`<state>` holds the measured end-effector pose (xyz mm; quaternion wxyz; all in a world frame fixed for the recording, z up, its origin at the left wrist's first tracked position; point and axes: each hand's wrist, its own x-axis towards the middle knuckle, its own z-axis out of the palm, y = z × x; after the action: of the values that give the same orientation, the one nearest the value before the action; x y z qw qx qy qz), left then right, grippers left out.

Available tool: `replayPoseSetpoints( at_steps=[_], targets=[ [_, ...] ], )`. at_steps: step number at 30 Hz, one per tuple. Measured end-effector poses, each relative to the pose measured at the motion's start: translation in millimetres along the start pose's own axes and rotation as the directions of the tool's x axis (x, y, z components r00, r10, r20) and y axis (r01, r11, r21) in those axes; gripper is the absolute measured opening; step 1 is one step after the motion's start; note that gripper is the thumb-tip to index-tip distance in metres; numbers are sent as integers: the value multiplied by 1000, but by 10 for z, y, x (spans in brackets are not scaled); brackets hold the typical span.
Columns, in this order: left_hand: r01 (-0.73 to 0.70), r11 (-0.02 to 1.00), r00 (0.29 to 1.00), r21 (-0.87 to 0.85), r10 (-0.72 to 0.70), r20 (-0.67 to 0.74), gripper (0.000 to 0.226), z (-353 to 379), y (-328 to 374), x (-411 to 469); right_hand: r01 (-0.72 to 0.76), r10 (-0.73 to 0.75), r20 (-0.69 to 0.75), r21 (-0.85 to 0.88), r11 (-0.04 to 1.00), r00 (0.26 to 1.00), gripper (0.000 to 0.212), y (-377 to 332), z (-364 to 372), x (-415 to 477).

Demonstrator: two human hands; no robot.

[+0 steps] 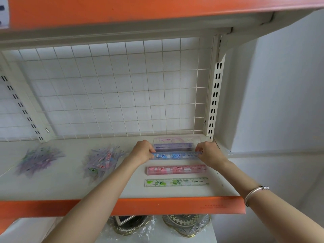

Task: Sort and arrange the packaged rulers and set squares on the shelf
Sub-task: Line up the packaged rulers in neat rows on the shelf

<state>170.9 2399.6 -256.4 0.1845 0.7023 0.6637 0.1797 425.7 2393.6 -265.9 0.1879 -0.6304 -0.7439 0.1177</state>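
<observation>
Both hands, left [142,151] and right [209,153], pinch the ends of a clear blue plastic ruler with cartoon prints [175,155], level above the white shelf [70,186], between a purple ruler [173,146] and a pink one [176,169].

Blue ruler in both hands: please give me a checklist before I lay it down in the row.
1. Grip: left hand and right hand each pinch one end of the blue ruler: ok.
2. Space between purple ruler and pink ruler: ok.
3. Blue ruler parallel to those neighbours: ok.
4. Blue ruler already touching the shelf: cannot tell.
5. Ends in line with the pink ruler: cannot tell, hands cover them.
6. Set square piles tidy: not ok, loose heaps.
</observation>
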Motion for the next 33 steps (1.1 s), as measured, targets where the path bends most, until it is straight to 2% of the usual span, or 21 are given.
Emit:
replayPoseSetpoints(
  at_steps=[9,12,16,24,29,31,33],
  targets=[
    [-14,999,1000,39,13,11,20,15,4,57,16,-16,22,11,1000,1000,25,-4,-6,-19],
    [-30,999,999,35,29,23,19,5,0,64,51,-52,93,8,999,994,28,-9,-58,-18],
    [-58,995,987,78,46,151,34,-41,3,87,108,-98,187,-44,993,977,35,-27,-103,16],
    [-100,977,970,188,54,237,30,-84,30,149,157,-145,236,-32,987,961,28,-50,-143,122],
    [-111,979,973,169,72,221,33,-113,-5,159,175,-163,234,-31,984,958,23,-48,-215,183],
    [-105,988,985,110,89,147,35,-167,-4,183,186,-181,159,-17,982,970,18,-82,-275,236],
    [-129,988,992,82,127,21,32,-210,11,231,212,-207,111,-35,977,972,22,-146,-311,318]
  ],
)
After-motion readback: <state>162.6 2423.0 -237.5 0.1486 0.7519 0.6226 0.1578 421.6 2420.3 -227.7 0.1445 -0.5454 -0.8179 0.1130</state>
